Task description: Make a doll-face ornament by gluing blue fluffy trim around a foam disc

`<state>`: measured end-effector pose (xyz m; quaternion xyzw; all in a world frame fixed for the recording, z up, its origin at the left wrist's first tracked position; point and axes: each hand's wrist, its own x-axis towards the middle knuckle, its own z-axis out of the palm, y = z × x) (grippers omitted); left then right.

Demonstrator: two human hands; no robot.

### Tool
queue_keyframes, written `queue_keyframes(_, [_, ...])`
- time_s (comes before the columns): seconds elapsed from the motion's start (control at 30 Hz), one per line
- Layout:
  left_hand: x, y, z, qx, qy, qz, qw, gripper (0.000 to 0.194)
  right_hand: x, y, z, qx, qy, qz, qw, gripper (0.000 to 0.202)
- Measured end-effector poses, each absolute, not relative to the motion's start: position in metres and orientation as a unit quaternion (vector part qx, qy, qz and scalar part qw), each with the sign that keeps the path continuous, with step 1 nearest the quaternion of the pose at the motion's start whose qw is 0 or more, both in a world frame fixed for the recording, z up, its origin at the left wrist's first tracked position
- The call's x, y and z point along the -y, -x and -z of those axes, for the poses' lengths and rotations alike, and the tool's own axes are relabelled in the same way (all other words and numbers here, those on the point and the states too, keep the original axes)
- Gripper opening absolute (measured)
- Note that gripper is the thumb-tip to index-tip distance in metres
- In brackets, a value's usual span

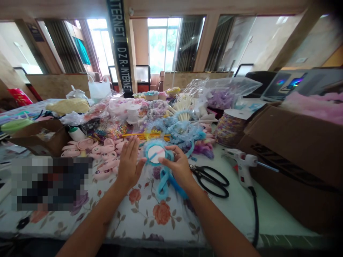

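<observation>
My right hand (178, 164) pinches the right edge of a round white disc (155, 154) ringed with fluffy light-blue trim. A blue and a pink strip show across the disc's face. From it a blue fuzzy cord (164, 184) hangs in loops onto the flowered cloth. My left hand (130, 162) is at the disc's left side, fingers straight and pointing away, thumb reaching toward the rim; whether the thumb touches it I cannot tell. Black-handled scissors (211, 180) lie right of my right hand. A white glue gun (242, 166) stands farther right.
Pink doll heads (105, 157) lie left of my left hand. Behind are a heap of trims and plastic bags (128, 109), and a spool of multicoloured cord (230, 126). Cardboard boxes stand at right (292, 167) and left (40, 137). The glue gun's cable (255, 214) runs over the front edge.
</observation>
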<state>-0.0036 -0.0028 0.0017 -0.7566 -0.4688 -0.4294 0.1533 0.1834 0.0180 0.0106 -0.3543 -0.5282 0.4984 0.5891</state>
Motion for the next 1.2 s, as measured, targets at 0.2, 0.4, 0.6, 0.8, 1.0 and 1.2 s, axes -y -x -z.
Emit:
queue_keyframes(0.2, [0.008,-0.014,-0.005,0.327,0.861,0.323,0.218,0.07,-0.018,-0.183,-0.009,0.627,0.319,-0.453,0.548,0.029])
queue_keyframes(0.4, [0.004,-0.012,0.001,0.397,0.835,0.344,0.163,0.065,-0.017,-0.188,-0.015,0.612,0.352,-0.442,0.554,0.032])
queue_keyframes(0.6, [0.0,0.008,-0.019,0.51,0.703,0.493,0.052,0.046,-0.019,-0.202,-0.025,0.692,0.384,-0.382,0.478,0.029])
queue_keyframes(0.8, [0.006,0.013,-0.058,0.416,0.767,0.424,-0.242,0.039,-0.018,-0.213,-0.035,0.763,0.346,-0.399,0.373,0.032])
queue_keyframes(1.0, [-0.004,-0.005,-0.048,0.397,0.797,0.416,-0.183,0.023,-0.017,-0.216,-0.037,0.726,0.33,-0.451,0.4,0.042])
queue_keyframes(1.2, [-0.011,-0.006,-0.029,0.389,0.785,0.435,-0.207,0.022,-0.015,-0.216,-0.039,0.706,0.32,-0.493,0.394,0.045])
